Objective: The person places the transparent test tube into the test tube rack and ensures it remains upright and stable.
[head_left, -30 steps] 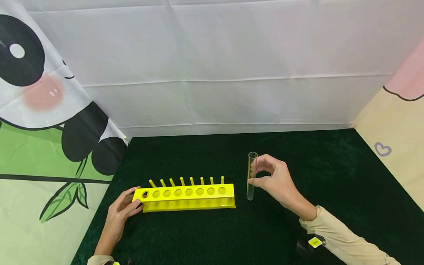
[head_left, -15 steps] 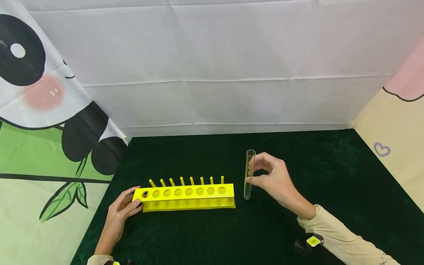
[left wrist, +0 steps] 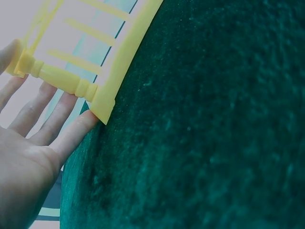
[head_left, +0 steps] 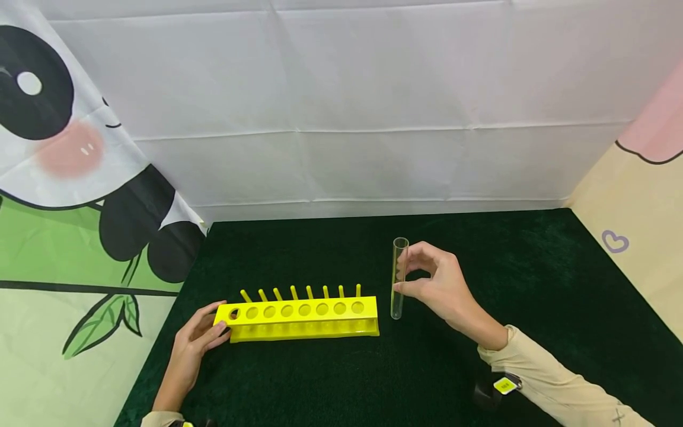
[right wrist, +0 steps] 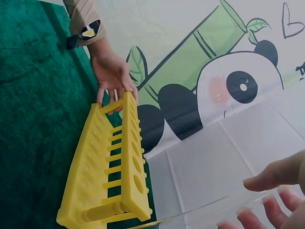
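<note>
A yellow test tube rack [head_left: 331,320] stands on the dark green cloth, a row of round holes along its top and a row of pegs along its back. My left hand [head_left: 188,344] holds its left end, with the thumb on the upper plate; in the left wrist view the fingers [left wrist: 71,131] lie against the end post. Right of the rack, my right hand [head_left: 440,287] pinches a clear glass test tube [head_left: 396,308] between thumb and fingers. The tube is nearly upright, mouth up, apart from the rack. Only a faint tube edge shows in the right wrist view.
The dark green cloth [head_left: 331,379] covers the table. A white sheet [head_left: 373,107] hangs behind it. A panda-print cloth [head_left: 85,237] hangs at the left, and a cream and pink one [head_left: 645,196] at the right.
My right hand has shifted slightly left and up with the test tube, nearer the rack's right end. The left hand and the rack have stayed in place.
</note>
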The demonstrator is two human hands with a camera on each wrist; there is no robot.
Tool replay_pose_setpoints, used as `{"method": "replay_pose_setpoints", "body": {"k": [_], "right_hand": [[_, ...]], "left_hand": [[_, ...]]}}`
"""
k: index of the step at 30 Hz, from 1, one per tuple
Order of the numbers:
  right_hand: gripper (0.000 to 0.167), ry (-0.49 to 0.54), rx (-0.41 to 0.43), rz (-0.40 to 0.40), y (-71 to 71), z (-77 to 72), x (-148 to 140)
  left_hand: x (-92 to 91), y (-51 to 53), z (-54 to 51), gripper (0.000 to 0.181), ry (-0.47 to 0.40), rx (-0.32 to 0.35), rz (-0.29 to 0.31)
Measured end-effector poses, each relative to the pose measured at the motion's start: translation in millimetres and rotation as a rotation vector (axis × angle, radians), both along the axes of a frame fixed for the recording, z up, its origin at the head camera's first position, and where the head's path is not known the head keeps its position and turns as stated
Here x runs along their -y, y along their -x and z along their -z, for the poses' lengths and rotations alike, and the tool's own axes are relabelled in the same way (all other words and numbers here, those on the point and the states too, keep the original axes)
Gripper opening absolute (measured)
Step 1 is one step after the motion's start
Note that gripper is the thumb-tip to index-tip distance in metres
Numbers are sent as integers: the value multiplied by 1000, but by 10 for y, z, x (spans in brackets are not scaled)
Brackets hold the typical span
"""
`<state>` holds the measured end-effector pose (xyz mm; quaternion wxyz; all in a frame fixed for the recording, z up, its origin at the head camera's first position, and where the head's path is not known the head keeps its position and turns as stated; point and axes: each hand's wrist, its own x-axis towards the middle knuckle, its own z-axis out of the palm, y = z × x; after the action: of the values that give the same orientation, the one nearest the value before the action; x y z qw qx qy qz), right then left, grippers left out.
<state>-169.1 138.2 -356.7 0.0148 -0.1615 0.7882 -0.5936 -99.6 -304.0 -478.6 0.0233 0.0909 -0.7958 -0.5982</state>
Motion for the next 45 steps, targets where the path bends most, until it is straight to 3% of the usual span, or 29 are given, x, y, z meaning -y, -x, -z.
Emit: {"method": "replay_pose_setpoints", "body": {"k": [20, 45], "right_hand": [[33, -19, -37, -33, 36, -145, 84], [34, 35, -66, -88, 85, -206, 247]], "left_hand": [[-3, 27, -2, 51, -7, -7, 25], [24, 6, 4, 51, -33, -26, 34]]}}
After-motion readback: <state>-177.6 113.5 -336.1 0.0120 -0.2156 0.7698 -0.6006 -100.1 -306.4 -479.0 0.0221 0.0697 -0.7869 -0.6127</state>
